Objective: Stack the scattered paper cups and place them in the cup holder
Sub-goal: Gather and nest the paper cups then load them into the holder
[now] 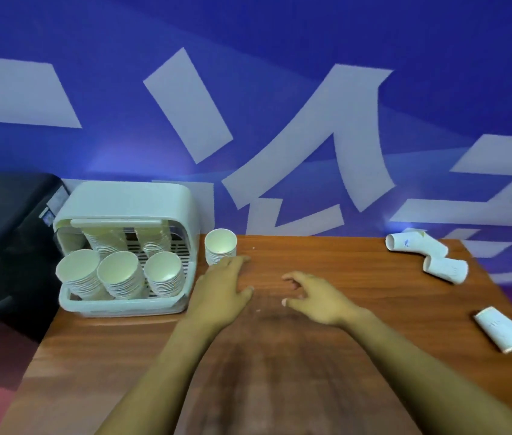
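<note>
Table (327, 372) of reddish wood against a blue wall (280, 42) with big white lettering, cup holder (129, 199) at its left edge full of stacks, short cup stack (220, 251) just beside it, loose cups (418, 243) lying far right, left hand (223, 285) flat and spread, right hand (314, 296) loosely curled holding nothing

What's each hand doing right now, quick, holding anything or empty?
Left hand: open, fingers straight, flat over the table, holding nothing.
Right hand: open, fingers loosely curled, holding nothing.

The wooden table (327, 356) carries a cup holder (129, 306) left of the hands, a short cup stack (220, 251) at the left fingertips, and three loose cups (405, 243) (446, 269) (502, 329) lying far right.
</note>
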{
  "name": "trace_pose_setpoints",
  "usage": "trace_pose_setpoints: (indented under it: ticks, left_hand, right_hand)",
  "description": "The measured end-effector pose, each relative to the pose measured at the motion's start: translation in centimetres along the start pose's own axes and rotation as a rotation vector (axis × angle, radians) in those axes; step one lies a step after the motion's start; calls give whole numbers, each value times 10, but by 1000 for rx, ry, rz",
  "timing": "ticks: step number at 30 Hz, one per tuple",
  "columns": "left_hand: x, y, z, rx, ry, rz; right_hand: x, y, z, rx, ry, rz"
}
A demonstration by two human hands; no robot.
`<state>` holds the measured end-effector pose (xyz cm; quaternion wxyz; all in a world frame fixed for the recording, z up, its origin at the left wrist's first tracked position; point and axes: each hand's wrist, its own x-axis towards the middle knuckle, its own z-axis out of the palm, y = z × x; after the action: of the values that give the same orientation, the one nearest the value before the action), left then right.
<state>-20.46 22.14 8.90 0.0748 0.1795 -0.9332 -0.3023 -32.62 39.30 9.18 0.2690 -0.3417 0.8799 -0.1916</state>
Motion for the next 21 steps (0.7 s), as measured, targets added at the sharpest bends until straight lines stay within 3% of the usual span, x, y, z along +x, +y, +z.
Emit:
trace_pose_setpoints:
  ticks: [12, 21]
  left_hand:
    - [38, 187, 147, 150, -214, 17]
    - [70, 303, 254, 154, -347, -3]
  right_hand:
    - [-88, 233, -105, 136, 53, 141]
    - [-120, 389, -157, -87, 125, 367]
